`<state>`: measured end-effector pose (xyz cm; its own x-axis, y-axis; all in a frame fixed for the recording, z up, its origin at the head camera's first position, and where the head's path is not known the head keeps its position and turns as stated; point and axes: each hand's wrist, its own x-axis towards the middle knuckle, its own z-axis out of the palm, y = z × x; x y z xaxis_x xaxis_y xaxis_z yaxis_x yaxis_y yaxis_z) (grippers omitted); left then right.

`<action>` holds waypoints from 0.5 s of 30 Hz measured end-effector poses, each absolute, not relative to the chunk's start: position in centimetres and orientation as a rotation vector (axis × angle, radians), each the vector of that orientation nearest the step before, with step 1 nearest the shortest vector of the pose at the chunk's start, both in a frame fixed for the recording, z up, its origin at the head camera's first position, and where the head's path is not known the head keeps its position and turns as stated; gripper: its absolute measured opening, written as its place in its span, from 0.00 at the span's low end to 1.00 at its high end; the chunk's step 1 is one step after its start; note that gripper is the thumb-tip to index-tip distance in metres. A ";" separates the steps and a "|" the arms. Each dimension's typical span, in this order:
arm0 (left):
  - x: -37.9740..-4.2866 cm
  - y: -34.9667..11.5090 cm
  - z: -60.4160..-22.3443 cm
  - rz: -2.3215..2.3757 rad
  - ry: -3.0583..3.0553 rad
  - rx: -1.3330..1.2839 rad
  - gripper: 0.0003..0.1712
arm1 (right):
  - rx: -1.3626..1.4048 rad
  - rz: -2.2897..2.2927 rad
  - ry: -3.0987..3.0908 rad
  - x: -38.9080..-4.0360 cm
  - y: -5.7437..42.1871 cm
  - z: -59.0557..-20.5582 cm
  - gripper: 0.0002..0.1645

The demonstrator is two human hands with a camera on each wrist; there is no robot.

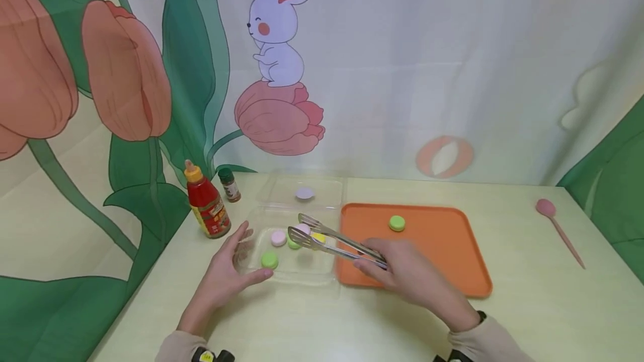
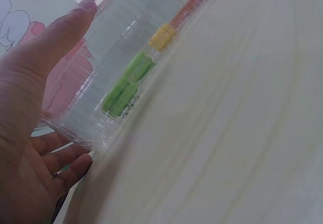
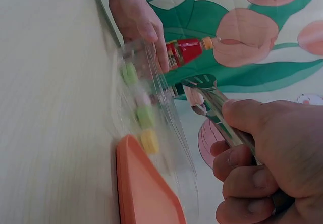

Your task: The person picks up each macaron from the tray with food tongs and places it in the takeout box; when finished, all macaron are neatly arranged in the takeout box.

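Note:
My right hand (image 1: 410, 272) grips metal tongs (image 1: 347, 242), their slotted tips above a clear plastic box (image 1: 302, 278). A pale pink macaron (image 1: 303, 229) shows between the tips; whether they pinch it, I cannot tell. Inside the box lie a pink macaron (image 1: 278, 238), a green macaron (image 1: 269, 260), another green one (image 2: 141, 68) and a yellow macaron (image 2: 162, 36). My left hand (image 1: 223, 275) is spread about the box's near left corner, its thumb along the front and its fingers at the left side. The right wrist view shows the tongs (image 3: 222, 113) in curled fingers.
Right of the box lies an orange tray (image 1: 437, 250) bearing one green macaron (image 1: 397, 223). The box's clear lid (image 1: 271, 191) spreads behind it, with a pale lilac disc (image 1: 304, 193). A red sauce bottle (image 1: 206, 205) and small spice jar (image 1: 230, 186) stand left; a pink spoon (image 1: 558, 230) lies far right.

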<state>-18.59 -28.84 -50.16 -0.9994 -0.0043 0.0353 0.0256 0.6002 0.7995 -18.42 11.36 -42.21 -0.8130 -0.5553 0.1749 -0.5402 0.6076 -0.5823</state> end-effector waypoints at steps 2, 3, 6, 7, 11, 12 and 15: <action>-18.6 -28.8 -50.2 -1.379 -2.781 -0.022 0.75 | -0.965 -1.012 2.771 -18.5 10.7 -42.2 0.16; -18.6 -28.8 -50.1 -1.375 -2.781 -0.026 0.75 | -0.967 -1.015 2.762 -18.5 10.4 -42.3 0.14; -18.6 -28.7 -50.1 -1.367 -2.786 -0.028 0.75 | -0.979 -1.006 2.756 -18.5 9.8 -42.4 0.13; -18.6 -28.7 -50.0 -1.366 -2.789 -0.026 0.75 | -0.982 -0.999 2.757 -18.5 9.5 -42.4 0.13; -18.6 -28.7 -49.9 -1.363 -2.797 -0.017 0.74 | -0.975 -0.960 2.759 -18.4 8.8 -42.5 0.13; -18.6 -28.7 -49.9 -1.362 -2.797 -0.016 0.74 | -0.975 -0.954 2.759 -18.3 8.6 -42.5 0.14; -18.5 -28.7 -49.9 -1.361 -2.792 -0.023 0.75 | -0.987 -0.949 2.740 -18.2 8.2 -42.4 0.16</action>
